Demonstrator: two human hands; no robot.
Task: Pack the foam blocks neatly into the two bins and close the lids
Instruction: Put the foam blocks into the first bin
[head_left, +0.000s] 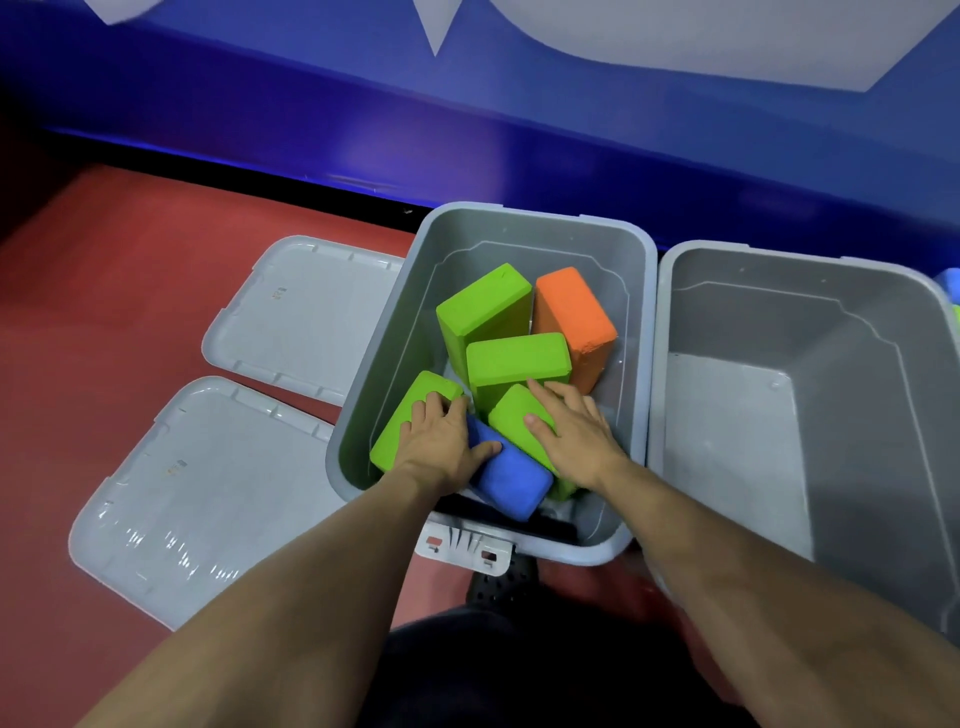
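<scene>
Two grey bins stand side by side on the red floor (130, 249), touching; the left bin (530, 228) holds six foam blocks in a loose jumble: four green, one orange block (574, 322), one blue block (511, 480); the right bin (779, 270) holds none that show. The left hand (441, 441) lies on the near-left green block (410, 421), fingers curled over its end, thumb on the blue block; the right hand (576, 426) presses flat, fingers straight, on another green block (514, 415). Two lids (306, 312) lie on the floor left of the bins, both off.
</scene>
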